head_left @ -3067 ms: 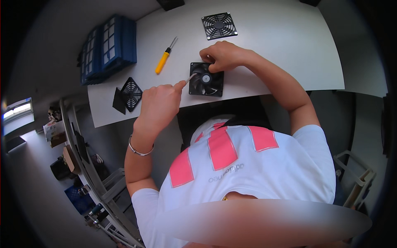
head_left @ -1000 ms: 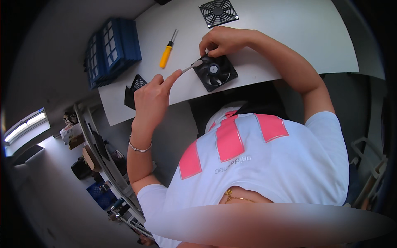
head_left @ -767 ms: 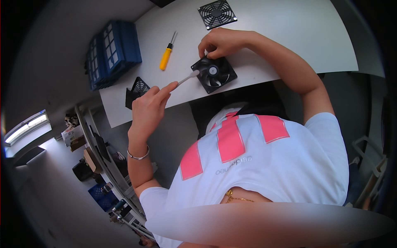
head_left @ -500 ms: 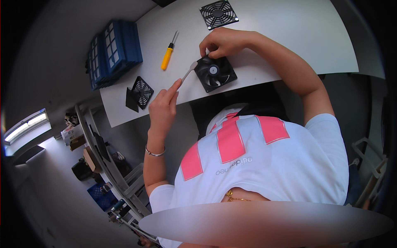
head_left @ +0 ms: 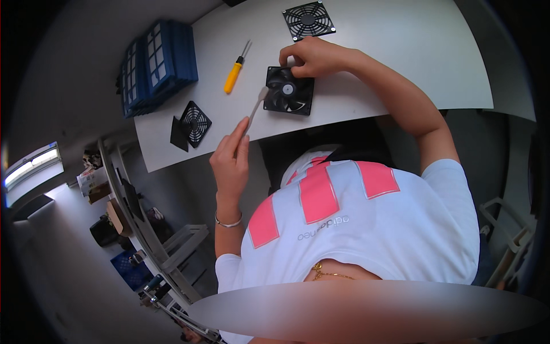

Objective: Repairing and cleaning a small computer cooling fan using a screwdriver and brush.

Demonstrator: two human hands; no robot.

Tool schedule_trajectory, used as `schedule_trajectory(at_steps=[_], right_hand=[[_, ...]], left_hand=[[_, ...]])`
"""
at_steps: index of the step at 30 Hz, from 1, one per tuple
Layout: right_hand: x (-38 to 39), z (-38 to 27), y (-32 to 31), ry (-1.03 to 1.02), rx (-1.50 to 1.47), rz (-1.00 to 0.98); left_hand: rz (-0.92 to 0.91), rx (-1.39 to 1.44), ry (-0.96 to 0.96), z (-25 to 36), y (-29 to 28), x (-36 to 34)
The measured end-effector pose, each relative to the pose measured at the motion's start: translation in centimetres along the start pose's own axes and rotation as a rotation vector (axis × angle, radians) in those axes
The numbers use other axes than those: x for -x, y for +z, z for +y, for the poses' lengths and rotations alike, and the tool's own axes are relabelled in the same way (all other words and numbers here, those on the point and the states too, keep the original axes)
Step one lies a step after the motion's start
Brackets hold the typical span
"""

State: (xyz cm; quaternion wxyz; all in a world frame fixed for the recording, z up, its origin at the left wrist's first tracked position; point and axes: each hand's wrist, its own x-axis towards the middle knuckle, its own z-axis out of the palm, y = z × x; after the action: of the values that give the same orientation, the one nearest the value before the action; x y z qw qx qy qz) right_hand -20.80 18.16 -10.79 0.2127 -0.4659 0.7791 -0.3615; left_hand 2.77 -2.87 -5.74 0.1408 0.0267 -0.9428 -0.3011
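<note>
A black square cooling fan (head_left: 288,102) lies on the white table in front of me, its round hub and blades facing up. The fingers of my right hand (head_left: 312,57) are closed on its far edge. My left hand (head_left: 230,160) grips a slim, pale brush (head_left: 256,109), shaped like a toothbrush, by the end of its handle. The brush head is at the fan's left side; whether it touches the frame or the blades I cannot tell.
A yellow-handled screwdriver (head_left: 234,77) lies left of the fan. Beyond my right hand is a black fan grille (head_left: 308,20). Near the left edge of the white table (head_left: 401,51) sit another grille (head_left: 195,124), a dark flat square (head_left: 179,134) and blue bins (head_left: 163,63).
The fan has turned clockwise and shifted a little left and away from me, with my right hand still on it. My left hand and the brush have moved slightly.
</note>
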Motion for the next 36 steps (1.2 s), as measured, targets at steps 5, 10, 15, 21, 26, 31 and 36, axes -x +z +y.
schedule_trajectory(at_steps=[5,10,15,21,26,31,36], right_hand=[[-0.3,-0.4,-0.7,0.174,0.235,0.053],[-1.0,1.3,1.5,-0.207,0.052,0.322],[-1.1,0.2,1.3,-0.246,0.115,0.063],[-1.2,0.9,2.1,-0.275,0.122,0.120],[-1.2,0.7,2.0,-0.199,0.067,0.114],[-1.3,0.9,2.3,-0.183,0.109,0.141],[-1.2,0.5,2.5,-0.173,0.072,0.170]], left_hand=[[-0.094,-0.062,-0.096,-0.2,-0.1,1.5],[-0.126,-0.122,-0.041,-0.3,-0.5,0.3],[-0.148,-0.509,0.129,-0.3,-1.2,-1.6],[-0.288,-0.685,0.278,2.1,-3.1,-3.4],[-0.381,-0.752,0.280,2.4,-3.6,-5.1],[-0.508,-0.713,0.266,3.3,-4.3,-6.2],[-0.470,-0.773,0.253,3.3,-4.1,-6.3]])
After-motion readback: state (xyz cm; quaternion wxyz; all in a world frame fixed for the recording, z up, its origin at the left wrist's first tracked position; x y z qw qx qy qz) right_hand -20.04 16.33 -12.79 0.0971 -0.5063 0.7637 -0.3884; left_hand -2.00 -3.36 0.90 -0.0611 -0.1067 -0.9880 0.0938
